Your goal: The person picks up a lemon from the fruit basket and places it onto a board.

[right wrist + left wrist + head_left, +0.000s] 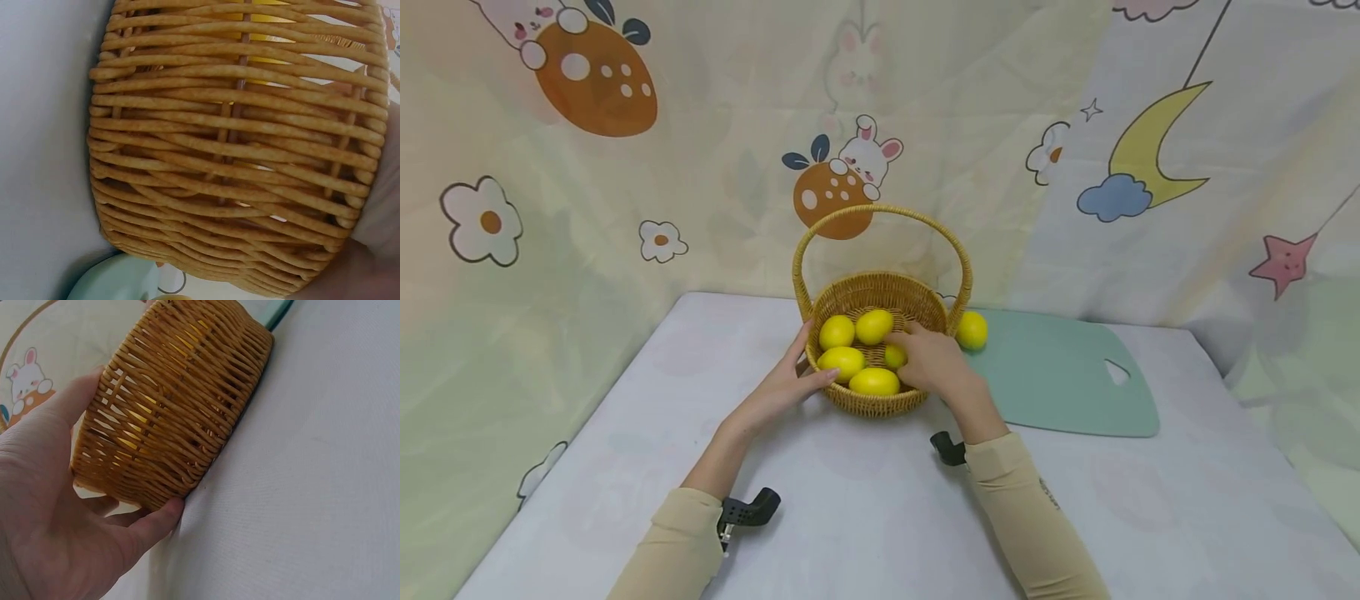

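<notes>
A wicker basket [880,406] with a tall arched handle stands on the table, several yellow lemons [874,382] inside. My left hand [784,385] holds the basket's left side, thumb at the rim and fingers against the outer wall; the left wrist view shows this hand [69,506] along the weave. Over the right rim, my right hand [936,362] reaches into the basket, its fingers around a lemon [895,357] that they partly cover. In the right wrist view the woven wall [231,144] hides the fingertips. Another lemon [972,331] sits outside, right of the basket.
A pale green cutting board [1060,375] with a cut-out grip lies right of the basket, partly behind it. A printed cloth [722,150] hangs behind the white-covered table [850,517]. Black wrist mounts [752,508] are on both forearms.
</notes>
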A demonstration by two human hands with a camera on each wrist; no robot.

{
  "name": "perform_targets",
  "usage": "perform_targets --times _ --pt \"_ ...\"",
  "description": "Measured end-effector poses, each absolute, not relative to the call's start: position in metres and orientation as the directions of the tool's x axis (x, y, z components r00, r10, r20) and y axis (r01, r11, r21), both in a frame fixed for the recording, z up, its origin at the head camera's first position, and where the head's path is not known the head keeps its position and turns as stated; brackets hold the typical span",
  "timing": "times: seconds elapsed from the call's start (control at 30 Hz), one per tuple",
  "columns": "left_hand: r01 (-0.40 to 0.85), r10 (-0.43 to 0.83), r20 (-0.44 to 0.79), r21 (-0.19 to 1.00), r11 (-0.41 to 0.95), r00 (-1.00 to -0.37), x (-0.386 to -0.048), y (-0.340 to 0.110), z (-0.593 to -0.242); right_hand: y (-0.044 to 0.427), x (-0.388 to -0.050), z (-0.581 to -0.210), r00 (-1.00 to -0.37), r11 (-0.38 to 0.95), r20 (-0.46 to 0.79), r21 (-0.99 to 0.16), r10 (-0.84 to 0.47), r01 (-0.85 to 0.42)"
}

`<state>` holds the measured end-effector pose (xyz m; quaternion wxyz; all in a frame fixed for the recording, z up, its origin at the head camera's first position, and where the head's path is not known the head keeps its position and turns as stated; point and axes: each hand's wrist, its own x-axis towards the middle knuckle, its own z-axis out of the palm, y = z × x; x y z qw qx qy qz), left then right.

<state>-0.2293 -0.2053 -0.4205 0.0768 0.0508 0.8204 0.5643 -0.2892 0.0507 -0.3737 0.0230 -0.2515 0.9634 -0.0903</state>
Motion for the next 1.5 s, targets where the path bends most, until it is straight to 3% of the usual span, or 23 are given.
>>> perform_targets --times 0.43,0.9,1.27,1.5 --pt "-0.001 0.166 -0.067 0.929 0.369 -0.984 -0.229 -0.205 -0.420 0.051 -0.291 -0.374 -0.862 0.838 0.063 -0.207 -0.504 -0.505" --pt "-0.002 0.166 -0.067 0.931 0.364 -0.984 -0.229 -0.205 -0.425 0.072 -0.289 -0.359 -0.815 0.713 0.125 -0.422 -0.566 -0.560" --pt "0.009 0.174 -0.062 0.926 0.378 -0.983 -0.231 -0.206 -0.424 0.100 -0.264 -0.306 -0.765 0.547 0.331 -0.549 -0.553 -0.632" --pt "0.011 0.179 -0.062 0.926 0.379 -0.982 -0.232 -0.205 -0.422 0.123 -0.256 -0.288 -0.739 0.487 0.460 -0.558 -0.493 -0.672"
